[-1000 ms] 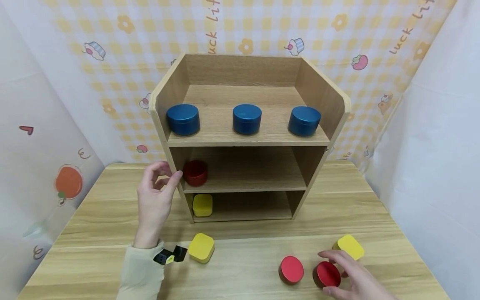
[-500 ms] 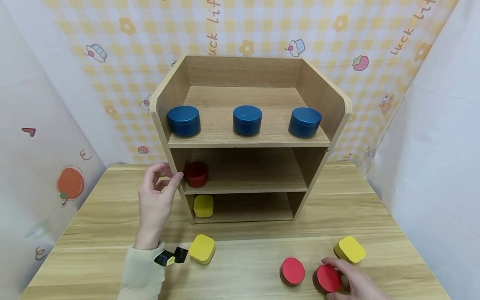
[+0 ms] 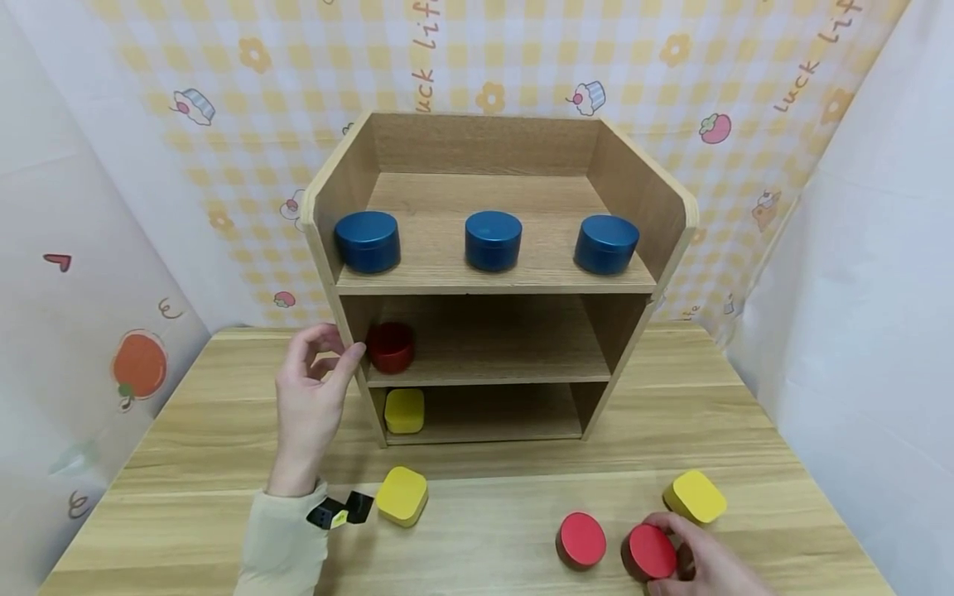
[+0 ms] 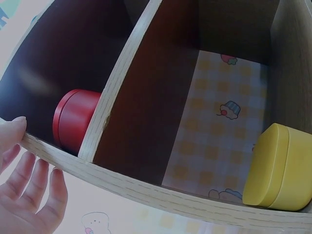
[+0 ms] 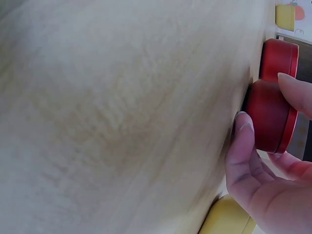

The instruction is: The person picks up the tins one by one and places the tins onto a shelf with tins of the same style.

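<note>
My left hand (image 3: 309,397) holds the left side panel of the wooden shelf (image 3: 477,288), thumb at its front edge and fingers on the outer side. Close to that thumb, a red round tin (image 4: 75,119) sits on the middle level. Below it, on the bottom level, stands a yellow square tin (image 4: 280,168) with rounded corners. At the front right of the table my right hand (image 3: 708,563) grips another red round tin (image 5: 270,114) between thumb and fingers. A second red tin (image 3: 581,540) is just left of it, and a yellow tin (image 3: 695,497) lies behind the hand.
Three blue round tins (image 3: 493,241) stand in a row along the shelf's top level. One more yellow tin (image 3: 402,495) rests on the wooden table (image 3: 484,513) in front of the shelf's left side. A checked cloth (image 3: 492,50) hangs behind, with white sheets at both sides.
The right hand's fingers have closed in around the red tin, which they stood around more loosely before. My left hand keeps its place on the shelf panel.
</note>
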Available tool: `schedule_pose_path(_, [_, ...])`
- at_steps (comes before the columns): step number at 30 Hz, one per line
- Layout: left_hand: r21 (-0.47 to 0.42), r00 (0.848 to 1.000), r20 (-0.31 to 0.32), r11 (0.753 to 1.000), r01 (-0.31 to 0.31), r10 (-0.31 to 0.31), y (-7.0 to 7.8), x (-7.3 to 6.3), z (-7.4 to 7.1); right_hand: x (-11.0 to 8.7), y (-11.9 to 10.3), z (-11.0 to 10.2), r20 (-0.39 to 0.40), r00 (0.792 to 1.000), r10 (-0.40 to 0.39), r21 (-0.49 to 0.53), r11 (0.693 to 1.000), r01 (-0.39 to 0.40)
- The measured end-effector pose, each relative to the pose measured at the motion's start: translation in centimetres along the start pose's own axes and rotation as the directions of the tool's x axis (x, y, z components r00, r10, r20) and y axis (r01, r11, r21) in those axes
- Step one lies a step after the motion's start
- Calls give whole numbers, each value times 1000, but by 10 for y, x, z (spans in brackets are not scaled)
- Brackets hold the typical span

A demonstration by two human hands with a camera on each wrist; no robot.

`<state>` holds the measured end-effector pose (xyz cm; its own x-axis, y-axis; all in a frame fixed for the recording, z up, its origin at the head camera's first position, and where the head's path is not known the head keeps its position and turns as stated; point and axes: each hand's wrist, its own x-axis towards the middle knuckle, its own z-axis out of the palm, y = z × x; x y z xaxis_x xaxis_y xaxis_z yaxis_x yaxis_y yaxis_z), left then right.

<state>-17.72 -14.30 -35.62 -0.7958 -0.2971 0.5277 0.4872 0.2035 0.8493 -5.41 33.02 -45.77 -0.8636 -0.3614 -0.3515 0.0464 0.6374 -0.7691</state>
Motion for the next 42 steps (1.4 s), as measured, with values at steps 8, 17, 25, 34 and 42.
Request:
schedule_pose_path(8, [-1, 1000, -4, 1000, 0, 0, -1, 0, 0, -2, -9, -1, -54, 999, -4, -33, 999, 2])
schedule_pose_path(17, [2, 1000, -6, 1000, -4, 4, -1, 1, -1, -3, -38, -4, -254, 924, -285, -210, 949, 235])
schedule_pose_path(25, [7, 1000, 2, 1000, -14, 14, -1, 1, -1, 2, -85, -9, -418, 833, -363, -311, 918, 245])
schedule_pose_path(34, [6, 1000, 5, 1000, -17, 17, 0, 0, -1, 28, -140, -11, -471, 833, -289, -245, 950, 191])
schedule_pose_path(42, [4, 1000, 0, 1000, -22, 22, -1, 1, -2, 56, -174, -11, -460, 832, -311, -199, 949, 245])
